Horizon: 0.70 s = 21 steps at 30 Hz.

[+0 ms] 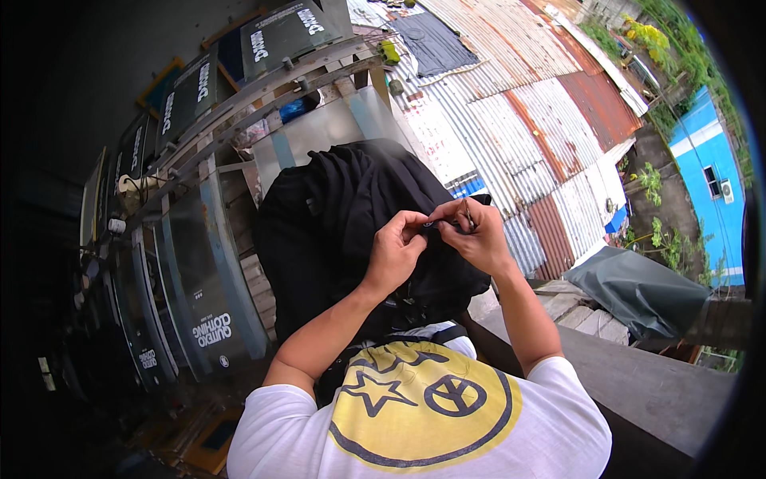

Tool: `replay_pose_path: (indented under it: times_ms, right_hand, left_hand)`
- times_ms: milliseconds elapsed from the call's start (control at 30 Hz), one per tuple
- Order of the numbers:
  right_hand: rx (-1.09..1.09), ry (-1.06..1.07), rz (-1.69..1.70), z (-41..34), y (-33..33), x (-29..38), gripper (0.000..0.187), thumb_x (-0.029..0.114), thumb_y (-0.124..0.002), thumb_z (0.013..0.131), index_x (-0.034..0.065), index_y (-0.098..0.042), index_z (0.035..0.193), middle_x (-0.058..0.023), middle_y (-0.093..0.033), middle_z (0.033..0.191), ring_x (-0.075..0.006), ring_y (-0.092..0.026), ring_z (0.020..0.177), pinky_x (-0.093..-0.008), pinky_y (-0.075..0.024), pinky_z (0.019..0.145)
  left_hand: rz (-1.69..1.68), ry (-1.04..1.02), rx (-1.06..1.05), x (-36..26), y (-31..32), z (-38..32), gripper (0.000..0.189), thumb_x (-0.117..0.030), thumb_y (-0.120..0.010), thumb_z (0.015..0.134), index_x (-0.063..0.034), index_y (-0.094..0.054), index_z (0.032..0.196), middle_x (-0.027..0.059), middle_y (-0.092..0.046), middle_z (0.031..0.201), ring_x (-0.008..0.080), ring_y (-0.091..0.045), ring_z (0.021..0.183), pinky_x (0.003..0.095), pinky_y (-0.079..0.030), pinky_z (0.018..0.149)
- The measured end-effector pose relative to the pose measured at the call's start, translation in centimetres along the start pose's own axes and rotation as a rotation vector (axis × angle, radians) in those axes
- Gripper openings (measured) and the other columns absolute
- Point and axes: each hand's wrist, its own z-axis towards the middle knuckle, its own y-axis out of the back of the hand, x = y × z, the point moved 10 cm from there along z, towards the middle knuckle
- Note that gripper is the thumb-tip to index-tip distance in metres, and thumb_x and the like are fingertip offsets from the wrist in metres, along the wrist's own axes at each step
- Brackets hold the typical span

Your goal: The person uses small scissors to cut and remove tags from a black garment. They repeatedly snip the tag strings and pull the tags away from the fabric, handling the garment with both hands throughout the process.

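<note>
A heap of black fabric garments (353,197) lies before me, over my lap. My left hand (396,248) pinches a small dark piece of the cloth between thumb and forefinger. A tiny pale mark (428,224), perhaps a label, shows at those fingertips. Close against them, my right hand (476,233) pinches the same spot with thumb and forefinger. A slim metal tool (468,214) juts from among the right fingers; most of it is hidden, so its kind is unclear.
To the left stands a metal rack with printed dark panels (203,299) bearing writing. A concrete ledge (646,383) runs along my right. Beyond it, a dark tarp (640,293) hangs near rusty corrugated roofing sheets (508,120). A blue building (706,173) stands farther off.
</note>
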Motion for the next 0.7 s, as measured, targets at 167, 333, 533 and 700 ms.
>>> replay_pose_path:
  times_ms: [167,333,533,700]
  right_hand:
    - [0.231,0.025,-0.084,2.0,-1.0,0.4,0.022,-0.009,-0.063,0.077,0.0029,-0.044,0.076,-0.0081,-0.073,0.086,-0.0095,-0.056,0.065,-0.0254,-0.0458,0.058]
    - [0.065,0.105,-0.162,3.2,-0.2,0.9,0.032,-0.012,-0.061,0.081,0.004,-0.035,0.071,-0.0106,-0.074,0.094,-0.0091,-0.055,0.065,-0.0256,-0.0446,0.057]
    - [-0.219,0.183,-0.055,-0.2,2.2,2.2,0.028,-0.012,-0.066,0.08,0.0023,-0.043,0.072,-0.0129,-0.069,0.089,-0.0197,-0.065,0.07,-0.0275,-0.0483,0.062]
    - [-0.11,0.342,-0.155,-2.1,0.5,4.0,0.035,-0.014,-0.071,0.074,0.0041,-0.041,0.074,-0.0119,-0.069,0.092,-0.025,-0.066,0.079,-0.0318,-0.0511,0.067]
  left_hand:
    - [-0.02,0.149,0.177,1.1,-0.6,0.3,0.02,0.011,-0.052,0.082,0.0033,-0.065,0.095,-0.0008,-0.063,0.079,0.0036,-0.057,0.075,0.0211,-0.047,0.069]
    - [-0.264,0.219,0.192,0.8,-0.3,0.8,0.037,0.015,-0.055,0.079,0.0019,-0.058,0.113,0.0036,-0.064,0.093,0.0077,-0.06,0.083,0.0221,-0.05,0.076]
    - [-0.335,0.128,0.205,-0.2,-0.2,0.2,0.056,0.016,-0.057,0.079,-0.0025,-0.049,0.131,0.0063,-0.064,0.103,0.0119,-0.062,0.092,0.0237,-0.051,0.082]
    - [-0.247,0.091,0.268,-0.7,-0.3,0.1,0.054,0.015,-0.055,0.079,-0.0016,-0.051,0.13,0.0062,-0.064,0.103,0.0123,-0.062,0.093,0.0249,-0.051,0.086]
